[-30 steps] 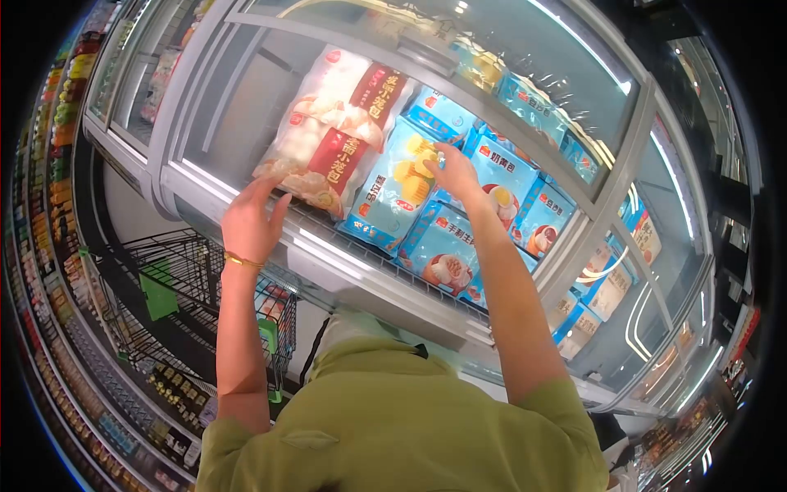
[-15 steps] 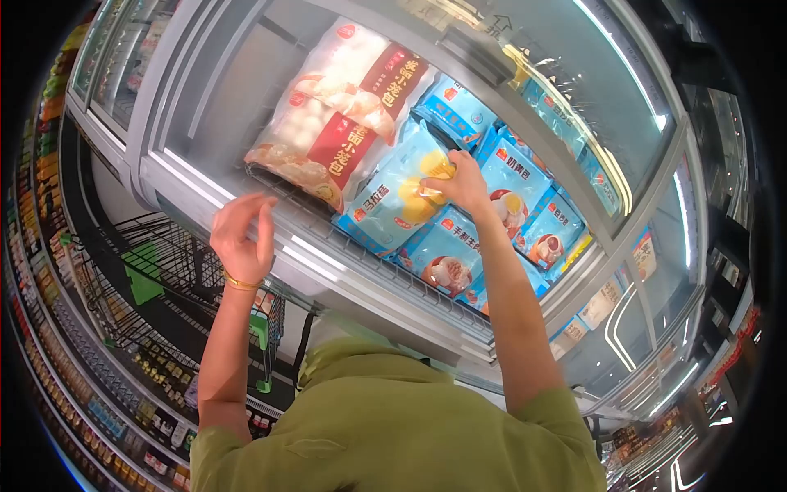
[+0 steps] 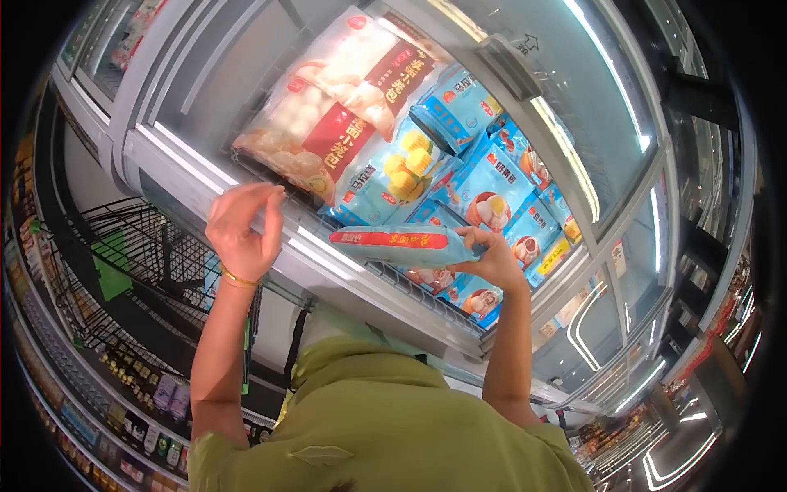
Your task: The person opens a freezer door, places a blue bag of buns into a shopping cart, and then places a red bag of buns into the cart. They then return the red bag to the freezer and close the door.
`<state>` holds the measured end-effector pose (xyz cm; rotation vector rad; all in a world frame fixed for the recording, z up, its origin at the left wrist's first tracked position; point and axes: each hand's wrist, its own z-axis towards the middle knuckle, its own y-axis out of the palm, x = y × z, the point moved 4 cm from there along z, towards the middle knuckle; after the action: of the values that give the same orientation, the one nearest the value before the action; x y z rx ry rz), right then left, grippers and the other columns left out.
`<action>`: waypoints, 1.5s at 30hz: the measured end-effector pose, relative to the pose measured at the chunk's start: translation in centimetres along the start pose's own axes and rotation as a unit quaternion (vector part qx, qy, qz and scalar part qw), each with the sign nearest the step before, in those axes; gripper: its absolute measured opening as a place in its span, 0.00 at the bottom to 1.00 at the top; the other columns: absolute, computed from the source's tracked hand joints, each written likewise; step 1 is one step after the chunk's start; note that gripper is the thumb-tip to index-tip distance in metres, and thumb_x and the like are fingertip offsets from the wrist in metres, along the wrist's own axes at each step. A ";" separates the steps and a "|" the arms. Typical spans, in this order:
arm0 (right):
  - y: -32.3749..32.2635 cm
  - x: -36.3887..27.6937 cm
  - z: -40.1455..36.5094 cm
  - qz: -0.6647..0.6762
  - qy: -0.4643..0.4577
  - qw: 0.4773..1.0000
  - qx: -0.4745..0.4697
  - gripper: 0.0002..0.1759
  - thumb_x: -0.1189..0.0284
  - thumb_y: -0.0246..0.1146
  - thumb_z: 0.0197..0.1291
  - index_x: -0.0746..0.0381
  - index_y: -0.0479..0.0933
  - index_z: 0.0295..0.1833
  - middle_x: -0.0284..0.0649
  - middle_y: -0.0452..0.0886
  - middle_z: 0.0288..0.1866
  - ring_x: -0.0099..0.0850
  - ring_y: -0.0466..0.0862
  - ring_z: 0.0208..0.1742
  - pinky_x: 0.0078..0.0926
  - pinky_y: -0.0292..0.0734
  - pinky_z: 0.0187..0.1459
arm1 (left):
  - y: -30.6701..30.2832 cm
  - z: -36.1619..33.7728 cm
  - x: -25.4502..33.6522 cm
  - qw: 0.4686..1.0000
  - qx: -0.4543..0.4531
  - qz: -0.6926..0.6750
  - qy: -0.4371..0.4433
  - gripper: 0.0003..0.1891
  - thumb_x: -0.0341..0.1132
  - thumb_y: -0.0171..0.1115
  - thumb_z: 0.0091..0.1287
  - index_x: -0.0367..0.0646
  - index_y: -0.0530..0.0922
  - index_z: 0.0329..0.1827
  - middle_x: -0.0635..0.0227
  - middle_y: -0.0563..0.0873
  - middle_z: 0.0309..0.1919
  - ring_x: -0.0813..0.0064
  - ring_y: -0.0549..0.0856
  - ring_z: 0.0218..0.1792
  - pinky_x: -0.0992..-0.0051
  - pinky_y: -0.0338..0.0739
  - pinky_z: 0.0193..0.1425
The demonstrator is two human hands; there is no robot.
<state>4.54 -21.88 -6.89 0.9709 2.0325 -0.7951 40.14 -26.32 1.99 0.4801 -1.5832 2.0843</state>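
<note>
My right hand (image 3: 494,261) grips one end of a light blue frozen food bag (image 3: 393,245), thumb below and fingers on top. The bag is held edge-on above the freezer's front rim, its red-printed side strip towards me. Behind it lies another blue bag with yellow cakes pictured on it (image 3: 403,174). My left hand (image 3: 244,231) hovers by the freezer's front edge with loosely bent fingers, the thumb apart, and nothing visible in it. To its upper right are white and red bags of small buns (image 3: 316,135).
Several more blue bun bags (image 3: 494,190) fill the right of the chest freezer (image 3: 184,176). A sliding glass lid with a grey handle (image 3: 508,66) covers the far side. A black wire cart with a green panel (image 3: 112,266) stands at left, beside stocked shelves (image 3: 147,435).
My right hand has lifted a blue bag off the pile and drawn it towards me, turning it on edge. A similar bag now shows beneath. My left hand has barely moved.
</note>
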 end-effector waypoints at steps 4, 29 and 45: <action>-0.6 -0.4 5.6 0.010 0.076 0.997 -0.010 0.19 0.67 0.74 0.46 0.63 0.76 0.41 0.38 0.83 0.43 0.24 0.79 0.41 0.22 0.72 0.43 | 0.0 0.1 0.0 1.000 0.008 -0.008 0.012 0.03 0.26 0.65 0.53 0.43 0.83 0.29 0.67 0.86 0.29 0.67 0.84 0.33 0.73 0.74 0.39; 9.1 3.7 14.8 -0.459 -0.033 0.882 0.102 0.73 0.35 0.73 0.20 0.52 0.48 0.75 0.58 0.40 0.76 0.58 0.44 0.75 0.66 0.39 0.68 | 0.3 -0.1 0.4 1.000 -0.012 0.009 -0.011 0.03 0.25 0.62 0.54 0.42 0.83 0.29 0.66 0.85 0.28 0.68 0.82 0.31 0.74 0.71 0.37; 5.5 4.8 16.1 -0.258 -0.054 0.947 0.186 0.60 0.43 0.70 0.42 0.68 0.50 0.72 0.63 0.52 0.72 0.56 0.57 0.71 0.47 0.53 0.69 | -0.2 0.2 0.5 1.000 -0.007 -0.017 0.009 0.02 0.25 0.62 0.53 0.43 0.81 0.27 0.67 0.85 0.28 0.67 0.82 0.31 0.72 0.71 0.37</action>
<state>12.54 -29.62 -20.59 0.5619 2.1034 -1.5191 39.85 -26.43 2.52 0.4784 -1.5675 2.0445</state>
